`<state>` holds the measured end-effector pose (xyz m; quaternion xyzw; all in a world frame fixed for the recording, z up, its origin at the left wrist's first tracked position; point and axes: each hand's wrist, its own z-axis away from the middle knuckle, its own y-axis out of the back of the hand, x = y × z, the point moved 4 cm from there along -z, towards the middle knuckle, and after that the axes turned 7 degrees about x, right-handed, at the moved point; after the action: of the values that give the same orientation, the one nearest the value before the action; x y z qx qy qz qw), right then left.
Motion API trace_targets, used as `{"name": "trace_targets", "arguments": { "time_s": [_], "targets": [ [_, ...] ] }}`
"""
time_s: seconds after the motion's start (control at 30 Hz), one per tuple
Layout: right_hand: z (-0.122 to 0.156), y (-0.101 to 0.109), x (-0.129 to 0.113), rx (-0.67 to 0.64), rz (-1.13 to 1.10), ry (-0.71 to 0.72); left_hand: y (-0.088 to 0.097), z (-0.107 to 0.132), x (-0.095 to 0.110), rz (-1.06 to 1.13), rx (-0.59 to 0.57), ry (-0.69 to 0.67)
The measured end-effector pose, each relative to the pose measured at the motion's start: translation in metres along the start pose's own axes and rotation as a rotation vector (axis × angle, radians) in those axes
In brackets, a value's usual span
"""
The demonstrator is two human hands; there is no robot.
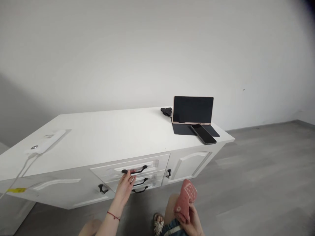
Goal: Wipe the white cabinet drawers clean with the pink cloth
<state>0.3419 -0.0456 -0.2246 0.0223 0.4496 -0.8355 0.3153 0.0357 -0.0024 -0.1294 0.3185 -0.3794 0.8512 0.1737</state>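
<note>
Fingers (126, 178) of the outstretched left hand (124, 187) grip the top black handle (140, 169).

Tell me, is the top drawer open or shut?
Shut: the top drawer shows no inside beneath the white countertop, though the left hand is at its black handle.

Honestly can't read any text here, the yellow tag (16, 190) on the white cable (22, 170) and the pinkish-red sock (183, 200)'s pale markings are both illegible.
</note>
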Motion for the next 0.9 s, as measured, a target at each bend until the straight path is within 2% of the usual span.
{"name": "trace_targets", "arguments": {
  "time_s": [0.07,0.13,0.2,0.3,0.37,0.43,0.5,0.67,0.77,0.9],
  "targets": [
    [-0.001,0.004,-0.001,0.017,-0.049,-0.050,0.006,0.001,-0.005,0.038,-0.095,-0.011],
    [-0.002,0.006,-0.001,0.024,-0.075,-0.104,0.020,-0.001,-0.016,0.060,-0.120,0.014],
    [-0.002,0.009,0.000,0.013,-0.066,-0.149,0.045,-0.006,-0.034,0.022,0.008,0.066],
    [-0.004,0.014,-0.001,-0.007,-0.046,-0.185,0.083,-0.018,-0.064,-0.085,0.297,0.140],
    [-0.006,0.016,-0.002,-0.028,-0.041,-0.189,0.096,-0.027,-0.081,-0.103,0.400,0.220],
    [-0.006,0.017,-0.002,-0.043,-0.045,-0.188,0.097,-0.037,-0.093,-0.101,0.432,0.297],
    [-0.004,0.017,-0.002,-0.038,-0.055,-0.190,0.091,-0.048,-0.099,-0.099,0.431,0.341],
    [0.007,0.012,-0.003,-0.035,-0.077,-0.164,0.073,-0.066,-0.103,-0.102,0.412,0.349],
    [0.014,0.009,-0.004,-0.042,-0.060,-0.134,0.072,-0.067,-0.106,-0.121,0.384,0.324],
    [0.019,0.009,-0.010,-0.014,-0.020,-0.089,0.082,-0.057,-0.112,-0.122,0.355,0.302]
  ]
}}
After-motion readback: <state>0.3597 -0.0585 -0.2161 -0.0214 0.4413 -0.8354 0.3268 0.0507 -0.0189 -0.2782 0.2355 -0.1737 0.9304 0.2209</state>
